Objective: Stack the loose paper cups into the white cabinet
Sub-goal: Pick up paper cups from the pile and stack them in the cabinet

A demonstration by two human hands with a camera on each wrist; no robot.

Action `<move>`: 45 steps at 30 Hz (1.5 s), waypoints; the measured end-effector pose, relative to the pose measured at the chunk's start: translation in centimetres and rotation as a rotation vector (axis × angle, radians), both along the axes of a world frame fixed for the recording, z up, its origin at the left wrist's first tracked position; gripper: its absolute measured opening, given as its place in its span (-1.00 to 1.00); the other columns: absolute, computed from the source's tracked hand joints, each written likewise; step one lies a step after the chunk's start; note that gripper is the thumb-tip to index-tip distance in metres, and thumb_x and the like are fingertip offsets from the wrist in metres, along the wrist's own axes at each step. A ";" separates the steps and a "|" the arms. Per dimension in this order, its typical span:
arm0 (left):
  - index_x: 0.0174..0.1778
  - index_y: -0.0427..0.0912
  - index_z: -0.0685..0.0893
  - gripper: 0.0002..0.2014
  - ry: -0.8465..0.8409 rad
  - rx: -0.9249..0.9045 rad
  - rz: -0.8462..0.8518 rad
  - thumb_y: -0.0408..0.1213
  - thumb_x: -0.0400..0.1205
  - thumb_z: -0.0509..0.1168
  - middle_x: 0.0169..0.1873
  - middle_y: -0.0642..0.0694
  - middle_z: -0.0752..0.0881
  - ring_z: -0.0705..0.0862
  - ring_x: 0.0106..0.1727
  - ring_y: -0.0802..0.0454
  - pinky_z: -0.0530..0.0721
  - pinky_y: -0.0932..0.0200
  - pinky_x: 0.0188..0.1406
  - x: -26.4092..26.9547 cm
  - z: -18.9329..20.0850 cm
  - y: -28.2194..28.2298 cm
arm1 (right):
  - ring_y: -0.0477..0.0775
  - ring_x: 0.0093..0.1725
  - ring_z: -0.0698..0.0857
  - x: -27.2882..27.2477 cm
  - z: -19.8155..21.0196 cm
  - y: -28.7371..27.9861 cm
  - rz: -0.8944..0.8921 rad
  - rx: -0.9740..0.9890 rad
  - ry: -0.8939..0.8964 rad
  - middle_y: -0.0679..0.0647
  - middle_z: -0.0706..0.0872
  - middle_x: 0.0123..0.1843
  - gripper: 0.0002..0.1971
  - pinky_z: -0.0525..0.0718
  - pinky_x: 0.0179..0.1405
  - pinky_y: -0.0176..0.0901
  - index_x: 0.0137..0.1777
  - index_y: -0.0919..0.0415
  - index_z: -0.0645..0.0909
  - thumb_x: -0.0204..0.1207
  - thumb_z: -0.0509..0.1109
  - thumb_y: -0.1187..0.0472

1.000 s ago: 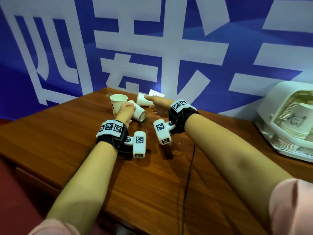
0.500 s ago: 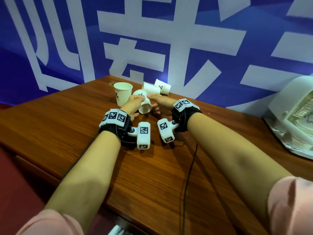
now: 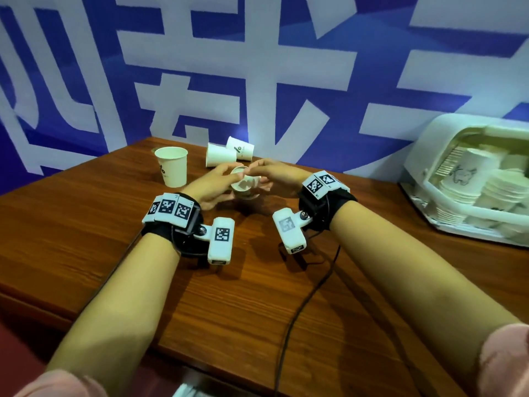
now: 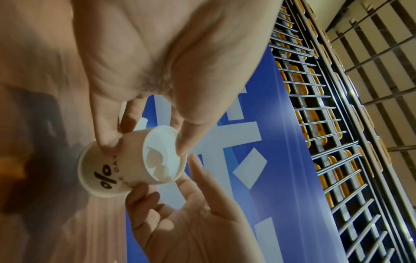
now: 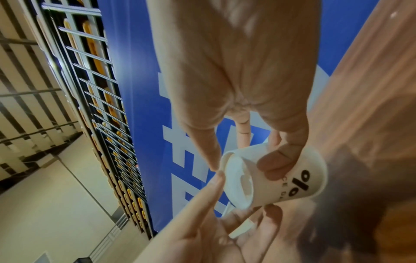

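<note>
Pinching one empty paper cup between both hands' fingers, stacked cups inside white cabinet.

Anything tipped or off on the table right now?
Two cups lie on their sides at the table's far edge, while one cup stands upright. Both hands hold another cup tilted sideways above the table.

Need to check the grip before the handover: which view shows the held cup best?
Left wrist: the held cup fills the frame sharply, logo, rim and the left hand fingers pinching it all visible. Right wrist shows it blurred, partly behind a finger. Head view shows it small, mostly hidden between both hands.
</note>
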State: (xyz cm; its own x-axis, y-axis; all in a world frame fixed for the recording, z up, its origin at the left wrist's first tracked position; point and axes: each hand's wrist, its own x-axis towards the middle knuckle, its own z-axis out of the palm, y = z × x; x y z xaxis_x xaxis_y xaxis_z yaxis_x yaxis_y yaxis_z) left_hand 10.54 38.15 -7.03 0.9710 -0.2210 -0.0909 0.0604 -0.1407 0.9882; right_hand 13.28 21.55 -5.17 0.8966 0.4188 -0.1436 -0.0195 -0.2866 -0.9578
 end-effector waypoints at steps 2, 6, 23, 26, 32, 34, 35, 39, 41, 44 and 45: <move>0.43 -0.03 0.49 -0.64 -0.013 -0.032 -0.061 -0.23 0.70 0.25 0.18 -0.06 0.69 0.66 0.23 0.00 0.63 0.20 0.01 -0.9 1.0 -1.7 | 0.11 0.01 0.70 -1.1 0.6 -2.2 -0.029 0.046 0.007 0.28 0.69 0.07 -0.91 0.69 0.02 -0.15 0.03 0.31 0.56 0.60 0.39 0.30; 0.41 -0.10 0.48 -0.68 -0.066 -0.021 -0.159 -0.32 0.73 0.19 0.10 -0.03 0.69 0.69 0.12 0.07 0.67 0.23 0.05 -2.1 3.4 -5.7 | 0.19 0.27 0.68 -3.9 2.2 -7.0 -0.161 0.075 -0.050 0.28 0.62 0.29 -0.55 0.75 0.05 -0.19 0.35 0.32 0.45 0.50 0.48 0.39; 0.41 -0.21 0.44 -0.64 -0.309 -0.016 -0.596 -0.42 0.69 0.19 0.06 -0.21 0.67 0.66 -0.20 0.08 0.68 0.25 -0.20 -7.7 9.4 -39.1 | 0.09 0.26 0.64 -18.8 6.7 -36.7 -0.728 -0.254 -0.576 0.16 0.66 0.22 -0.34 0.70 -0.03 -0.19 0.43 0.14 0.50 0.33 0.63 0.35; 0.44 -0.18 0.47 -0.63 -0.438 0.075 -0.575 -0.32 0.69 0.20 0.14 -0.18 0.65 0.67 -0.10 0.00 0.69 0.14 -0.10 -8.4 9.5 -44.6 | -0.01 0.06 0.69 -20.3 6.5 -40.8 -0.853 -0.196 -0.604 0.13 0.69 0.11 -0.36 0.68 -0.18 -0.32 0.44 0.22 0.47 0.37 0.59 0.41; 0.47 -0.11 0.49 -0.56 -0.757 0.213 -0.561 -0.30 0.65 0.30 0.35 -0.11 0.63 0.60 0.35 -0.02 0.51 0.14 0.36 -8.3 8.9 -50.7 | 0.07 0.19 0.69 -19.9 4.4 -46.3 -1.094 -0.208 -0.621 0.10 0.70 0.17 -0.45 0.75 0.13 0.11 0.39 0.10 0.49 0.42 0.57 0.29; 0.48 -0.07 0.51 -0.52 -0.843 0.267 -0.572 -0.28 0.61 0.33 0.37 -0.10 0.62 0.60 0.35 -0.04 0.52 0.04 0.40 -7.9 8.5 -51.9 | 0.11 0.20 0.71 -19.1 3.8 -47.1 -1.141 -0.156 -0.615 0.14 0.71 0.19 -0.47 0.74 0.15 0.20 0.35 0.09 0.50 0.41 0.59 0.23; 0.47 -0.06 0.52 -0.53 -0.882 0.302 -0.575 -0.27 0.60 0.33 0.37 -0.09 0.62 0.59 0.35 -0.05 0.51 0.02 0.39 -7.6 8.3 -52.3 | 0.13 0.19 0.72 -18.6 3.6 -47.3 -1.158 -0.131 -0.619 0.16 0.71 0.19 -0.47 0.74 0.15 0.21 0.34 0.10 0.50 0.41 0.59 0.23; 0.49 -0.17 0.49 -0.57 -0.933 0.415 -0.556 -0.27 0.67 0.25 0.45 -0.16 0.52 0.49 0.45 -0.09 0.40 0.04 0.46 -6.3 7.7 -53.2 | 0.14 0.14 0.74 -16.8 2.9 -48.0 -1.215 -0.122 -0.577 0.19 0.73 0.17 -0.47 0.76 0.12 0.15 0.36 0.14 0.50 0.42 0.59 0.22; 0.49 -0.20 0.45 -0.59 -0.998 0.526 -0.530 -0.27 0.70 0.20 0.52 -0.16 0.43 0.37 0.54 -0.10 0.23 -0.01 0.57 -5.7 7.2 -53.7 | 0.14 0.11 0.75 -16.0 2.5 -48.4 -1.226 -0.144 -0.521 0.21 0.73 0.16 -0.46 0.76 0.12 0.13 0.37 0.12 0.50 0.41 0.59 0.18; 0.47 -0.14 0.47 -0.62 -1.095 0.653 -0.473 -0.24 0.71 0.16 0.55 -0.04 0.39 0.24 0.61 -0.02 -0.12 -0.02 0.63 -4.8 6.3 -54.3 | 0.14 0.10 0.74 -14.9 1.8 -49.0 -1.241 -0.228 -0.471 0.17 0.73 0.17 -0.46 0.74 0.14 0.13 0.33 0.09 0.53 0.37 0.60 0.12; 0.44 -0.13 0.50 -0.64 -1.113 0.696 -0.462 -0.24 0.71 0.15 0.51 -0.04 0.43 0.26 0.59 -0.02 -0.13 -0.01 0.62 -4.6 5.9 -54.6 | 0.11 0.05 0.75 -14.6 1.7 -49.1 -1.240 -0.257 -0.449 0.16 0.73 0.15 -0.46 0.75 0.08 0.09 0.33 0.12 0.54 0.37 0.60 0.12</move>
